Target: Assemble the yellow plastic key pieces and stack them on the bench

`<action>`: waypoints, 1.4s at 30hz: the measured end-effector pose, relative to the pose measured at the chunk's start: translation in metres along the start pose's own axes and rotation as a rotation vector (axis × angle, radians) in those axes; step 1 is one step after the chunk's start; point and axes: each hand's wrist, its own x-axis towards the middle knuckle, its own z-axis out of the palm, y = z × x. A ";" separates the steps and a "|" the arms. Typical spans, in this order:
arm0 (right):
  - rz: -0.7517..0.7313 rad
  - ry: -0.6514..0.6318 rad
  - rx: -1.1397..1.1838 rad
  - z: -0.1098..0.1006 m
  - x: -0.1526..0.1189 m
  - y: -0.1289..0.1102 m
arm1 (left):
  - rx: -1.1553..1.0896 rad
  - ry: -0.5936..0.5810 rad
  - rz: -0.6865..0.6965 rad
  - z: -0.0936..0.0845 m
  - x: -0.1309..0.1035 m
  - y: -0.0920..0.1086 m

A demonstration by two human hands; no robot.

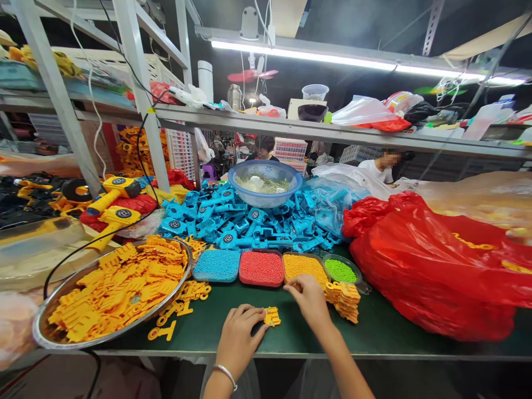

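Observation:
My left hand (240, 334), with a bracelet at the wrist, grips a small yellow plastic piece (272, 316) by its left edge, low over the table. A few coloured specks show on that piece. My right hand (311, 302) is raised near the front of the yellow bead tub (302, 266), thumb and fingers pinched together. Whatever lies between those fingertips is too small to make out. Beside the right hand stands a stack of yellow pieces (344, 301). The red bead tub (261, 268), blue bead tub (216, 265) and green bead tub (339, 270) line the same row.
A metal bowl (189, 260) heaped with yellow pieces stands at left, loose yellow parts (164, 331) beside it. Blue plastic parts (233, 221) pile up behind the tubs, under a basin (266, 197). A red bag (432, 271) bulges at right. Two people are beyond the shelf.

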 end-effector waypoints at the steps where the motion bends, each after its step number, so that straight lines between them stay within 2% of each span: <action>1: 0.000 0.018 0.106 0.007 -0.011 -0.004 | 0.000 -0.004 0.001 0.000 0.000 0.000; 4: 0.042 0.043 0.329 0.029 -0.037 -0.014 | -0.003 -0.009 0.007 0.001 0.000 -0.001; 7: 0.066 0.026 0.435 0.041 -0.048 -0.022 | -0.005 0.007 0.018 0.001 0.000 -0.001; 11: 0.027 -0.048 0.433 0.045 -0.051 -0.027 | 0.000 0.002 0.018 0.001 0.000 0.000; 15: 0.022 -0.035 0.442 0.043 -0.050 -0.023 | 0.010 -0.013 -0.003 0.001 0.000 0.000; 17: 0.031 0.011 0.434 0.037 -0.044 -0.017 | 0.004 -0.005 -0.005 0.001 0.000 0.000; 20: 0.049 0.038 0.196 0.019 -0.022 -0.006 | -0.013 0.009 0.001 0.000 0.000 0.000; 24: 0.104 -0.029 -0.081 -0.001 0.022 0.014 | -0.020 0.005 0.005 0.000 0.000 0.000; 28: 0.172 -0.115 -0.184 -0.001 0.052 0.026 | -0.016 0.004 0.002 -0.001 0.000 0.000; 32: 0.196 -0.177 -0.247 0.003 0.058 0.027 | 0.008 -0.008 -0.002 -0.002 0.000 0.001; 42: 0.167 -0.216 -0.303 0.000 0.057 0.027 | 0.011 -0.022 -0.017 -0.003 0.000 0.002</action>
